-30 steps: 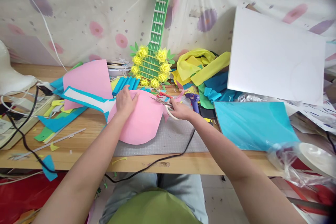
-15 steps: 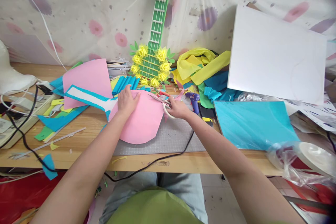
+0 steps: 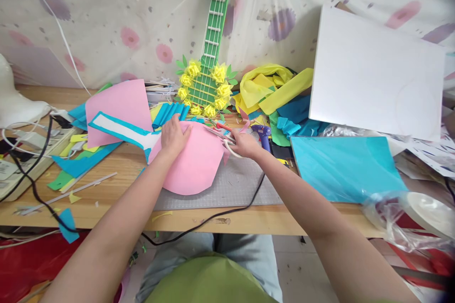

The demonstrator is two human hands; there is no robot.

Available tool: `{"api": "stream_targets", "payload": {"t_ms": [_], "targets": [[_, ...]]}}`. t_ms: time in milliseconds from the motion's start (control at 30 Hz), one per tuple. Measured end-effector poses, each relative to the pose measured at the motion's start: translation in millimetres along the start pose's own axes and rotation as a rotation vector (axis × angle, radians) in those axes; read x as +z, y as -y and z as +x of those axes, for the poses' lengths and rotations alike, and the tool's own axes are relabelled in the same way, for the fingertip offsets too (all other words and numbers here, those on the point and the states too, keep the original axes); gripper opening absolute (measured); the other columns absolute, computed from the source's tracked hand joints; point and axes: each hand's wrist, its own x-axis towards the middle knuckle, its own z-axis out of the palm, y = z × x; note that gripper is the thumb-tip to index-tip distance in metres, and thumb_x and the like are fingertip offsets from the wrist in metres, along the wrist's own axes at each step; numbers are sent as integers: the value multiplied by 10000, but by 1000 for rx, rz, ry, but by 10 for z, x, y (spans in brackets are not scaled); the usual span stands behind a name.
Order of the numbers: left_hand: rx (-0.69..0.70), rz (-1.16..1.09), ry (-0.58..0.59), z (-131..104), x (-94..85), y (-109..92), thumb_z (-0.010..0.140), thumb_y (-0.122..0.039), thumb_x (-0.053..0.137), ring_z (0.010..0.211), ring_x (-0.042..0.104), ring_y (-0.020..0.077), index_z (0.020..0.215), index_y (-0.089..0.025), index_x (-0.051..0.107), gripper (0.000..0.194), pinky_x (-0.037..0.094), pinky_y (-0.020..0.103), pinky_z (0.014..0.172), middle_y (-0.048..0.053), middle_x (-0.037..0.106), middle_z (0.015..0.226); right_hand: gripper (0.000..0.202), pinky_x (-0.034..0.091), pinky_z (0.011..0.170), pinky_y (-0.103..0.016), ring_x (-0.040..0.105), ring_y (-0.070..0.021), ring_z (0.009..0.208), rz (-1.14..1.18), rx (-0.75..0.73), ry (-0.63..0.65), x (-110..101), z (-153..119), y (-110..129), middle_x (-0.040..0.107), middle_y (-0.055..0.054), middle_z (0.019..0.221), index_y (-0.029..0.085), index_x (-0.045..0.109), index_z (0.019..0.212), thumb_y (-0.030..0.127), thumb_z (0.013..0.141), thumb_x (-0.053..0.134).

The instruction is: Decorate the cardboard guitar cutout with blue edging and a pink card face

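My left hand (image 3: 173, 136) holds a rounded sheet of pink paper (image 3: 194, 170) near its upper left edge, thumb lying over it. From beneath that side a guitar-shaped piece's white neck with blue edging (image 3: 119, 129) sticks out to the left. My right hand (image 3: 244, 144) grips scissors (image 3: 232, 149) with a white handle loop and some red on it. Their blades point left along the upper right edge of the pink paper. Beside the scissors hangs a narrow strip of pink paper (image 3: 226, 156). Under the work lies a grey cutting mat (image 3: 245, 182).
A green paper guitar with yellow flowers (image 3: 209, 57) leans at the back. A purple glue gun (image 3: 263, 136) lies right of my right hand, its black cable (image 3: 213, 220) crossing the front. A blue sheet (image 3: 348, 168), white board (image 3: 377, 75) and power strip (image 3: 21, 170) flank the work.
The scissors and my right hand have shifted very slightly right. My left hand and the pink paper keep nearly the same place.
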Motion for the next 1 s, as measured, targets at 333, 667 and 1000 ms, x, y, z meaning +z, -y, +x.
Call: {"api": "stream_targets", "payload": {"t_ms": [333,667,1000], "targets": [[69,-13,-36,17,31,8,801,-431,486,1064,522,316,1230,-112,410,540,380,412,905,164,567,1153,399,246,507,-241,541,-172,622,25,-43,6,21,43,-129,635,-72,784,164,489,976,525,817,426],[146,-1,-42,23,81,-36,828,-459,442,1088,511,316,1251,-115,385,549,372,433,911,180,568,1142,393,254,514,-240,558,-184,636,64,-68,-34,-29,35,-52,646,-90,823,143,466,1060,460,832,421],[156,2,-44,25,70,-53,824,-457,453,1059,527,316,1236,-112,402,541,389,431,895,175,582,1113,361,240,500,-247,524,-173,619,94,-36,-5,8,32,-60,623,-70,751,149,492,954,478,841,396]]}}
